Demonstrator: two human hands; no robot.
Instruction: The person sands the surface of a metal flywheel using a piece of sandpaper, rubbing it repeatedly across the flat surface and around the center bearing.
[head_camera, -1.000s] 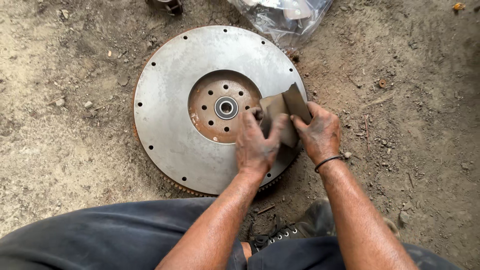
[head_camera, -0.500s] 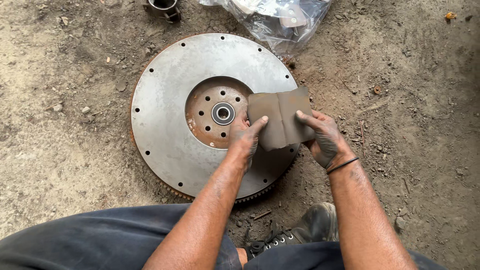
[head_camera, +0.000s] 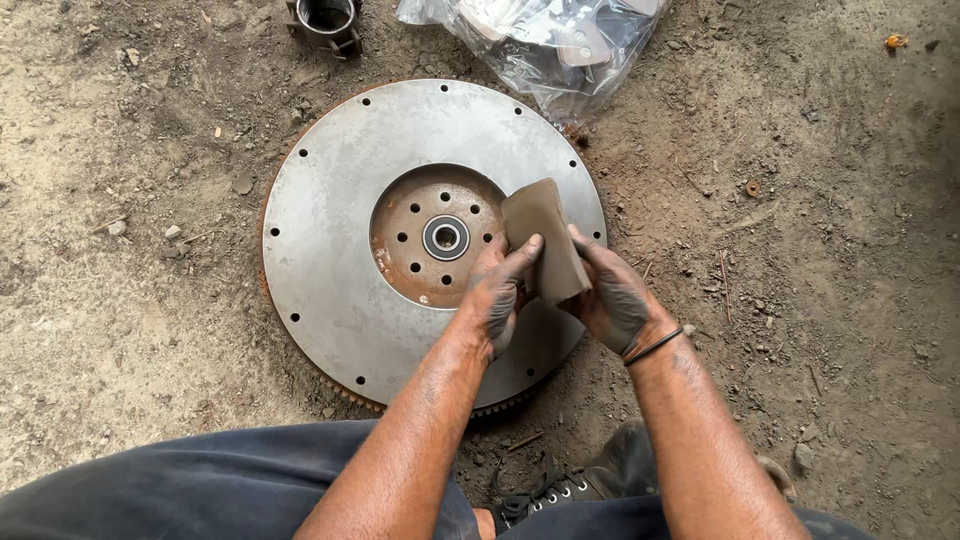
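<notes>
Both hands clamped on brown sandpaper sheet (head_camera: 542, 240): left hand (head_camera: 497, 295) on near-left edge, right hand (head_camera: 612, 298) on right; long axis tilted above steel flywheel (head_camera: 340, 250)

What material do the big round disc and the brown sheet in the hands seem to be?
Disc: likely steel, dull grey face, rusty centre, toothed rim. Brown sheet: probably sandpaper or thin card; it folds between left hand and right hand.

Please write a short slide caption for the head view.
Both hands hold a folded brown abrasive sheet over a grey flywheel on dirt ground.
</notes>
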